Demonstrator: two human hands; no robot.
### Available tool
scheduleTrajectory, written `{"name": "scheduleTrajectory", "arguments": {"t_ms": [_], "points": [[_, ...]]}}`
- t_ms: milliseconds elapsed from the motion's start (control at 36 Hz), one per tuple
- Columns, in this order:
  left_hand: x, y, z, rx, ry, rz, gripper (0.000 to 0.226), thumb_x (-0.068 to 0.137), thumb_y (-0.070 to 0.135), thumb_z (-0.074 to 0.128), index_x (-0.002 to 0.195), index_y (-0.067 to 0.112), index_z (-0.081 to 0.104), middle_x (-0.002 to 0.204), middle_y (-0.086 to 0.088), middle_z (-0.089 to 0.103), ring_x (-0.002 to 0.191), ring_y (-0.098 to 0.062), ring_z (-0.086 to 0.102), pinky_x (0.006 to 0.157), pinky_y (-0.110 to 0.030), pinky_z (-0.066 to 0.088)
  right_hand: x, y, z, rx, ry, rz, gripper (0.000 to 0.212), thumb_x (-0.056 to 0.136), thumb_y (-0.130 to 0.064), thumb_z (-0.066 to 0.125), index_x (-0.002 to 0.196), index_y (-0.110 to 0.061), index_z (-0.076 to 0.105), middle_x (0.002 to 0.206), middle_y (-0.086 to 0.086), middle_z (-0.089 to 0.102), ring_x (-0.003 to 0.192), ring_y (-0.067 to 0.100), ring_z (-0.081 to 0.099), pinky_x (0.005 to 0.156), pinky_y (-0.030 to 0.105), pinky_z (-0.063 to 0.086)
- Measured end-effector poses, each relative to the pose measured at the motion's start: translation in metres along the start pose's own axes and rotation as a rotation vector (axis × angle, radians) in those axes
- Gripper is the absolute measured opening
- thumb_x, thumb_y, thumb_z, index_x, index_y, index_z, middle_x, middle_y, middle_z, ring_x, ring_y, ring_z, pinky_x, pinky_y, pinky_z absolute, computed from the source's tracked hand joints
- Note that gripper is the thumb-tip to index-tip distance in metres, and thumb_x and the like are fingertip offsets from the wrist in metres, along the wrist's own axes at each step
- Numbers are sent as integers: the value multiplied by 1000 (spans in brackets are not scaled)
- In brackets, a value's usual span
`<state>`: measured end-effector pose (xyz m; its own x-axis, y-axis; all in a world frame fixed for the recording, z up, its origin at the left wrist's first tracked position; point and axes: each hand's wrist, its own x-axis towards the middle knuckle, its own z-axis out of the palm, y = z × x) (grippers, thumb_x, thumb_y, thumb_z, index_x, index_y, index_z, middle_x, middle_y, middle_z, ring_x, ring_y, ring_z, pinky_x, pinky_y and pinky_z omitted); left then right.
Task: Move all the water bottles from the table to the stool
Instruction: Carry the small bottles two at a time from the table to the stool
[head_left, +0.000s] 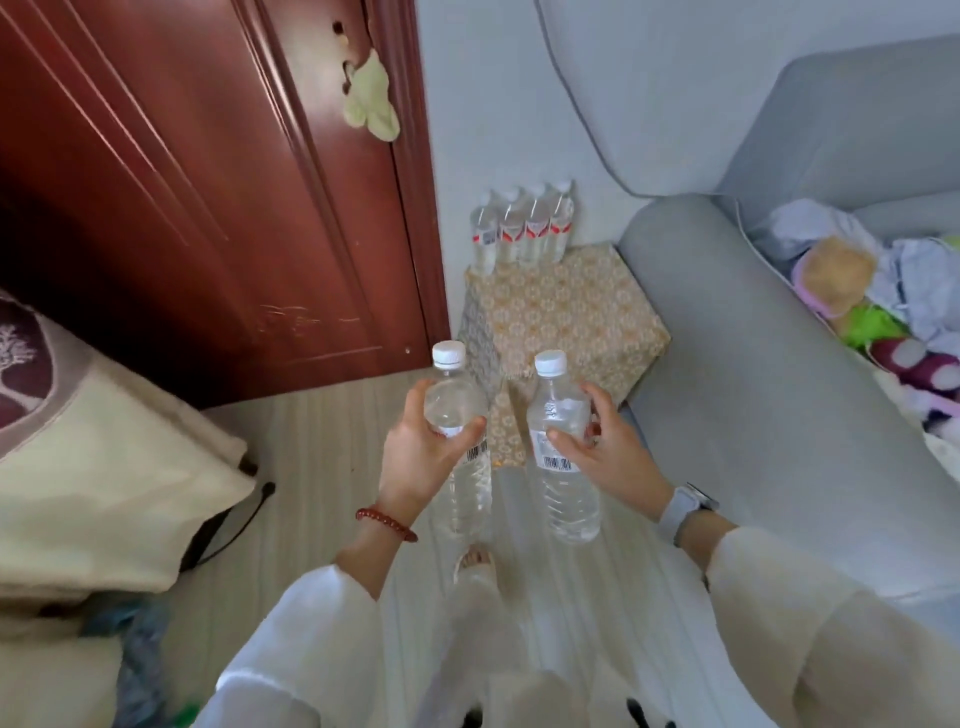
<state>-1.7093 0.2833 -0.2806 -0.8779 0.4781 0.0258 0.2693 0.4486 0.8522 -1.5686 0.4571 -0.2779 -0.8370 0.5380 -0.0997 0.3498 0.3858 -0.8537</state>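
Observation:
Each of my hands carries one clear water bottle with a white cap, held upright above the floor. My left hand (421, 452) grips the left bottle (460, 447) around its upper body. My right hand (608, 447) grips the right bottle (563, 457) at its label. Ahead stands the stool (566, 317), a cube covered in gold patterned cloth. Several water bottles with red labels (522, 228) stand in a row along its far edge, against the wall. The table is out of view.
A dark red wooden door (208, 182) is on the left with a pale green cloth (371, 101) hanging on it. A grey sofa (779, 389) with plush toys (872, 322) borders the stool on the right. A cream cushion (93, 483) lies at the left.

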Motion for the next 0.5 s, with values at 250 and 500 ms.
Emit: {"name": "scheduleTrajectory", "arguments": {"t_ms": [250, 500], "points": [[194, 18, 43, -61, -86, -46, 61, 69, 36, 76, 119, 28, 43, 73, 15, 57, 58, 3, 54, 55, -8, 41, 187, 2, -26, 92, -8, 77, 61, 79, -30, 68, 127, -33, 30, 111, -15, 51, 94, 3, 59, 77, 17, 50], [335, 4, 129, 0, -118, -137, 73, 63, 38, 81, 123, 29, 39, 95, 8, 58, 68, -10, 55, 60, -26, 47, 349, 57, -54, -23, -62, 80, 75, 72, -33, 75, 132, -20, 31, 117, -10, 46, 101, 13, 52, 87, 30, 49]]}}
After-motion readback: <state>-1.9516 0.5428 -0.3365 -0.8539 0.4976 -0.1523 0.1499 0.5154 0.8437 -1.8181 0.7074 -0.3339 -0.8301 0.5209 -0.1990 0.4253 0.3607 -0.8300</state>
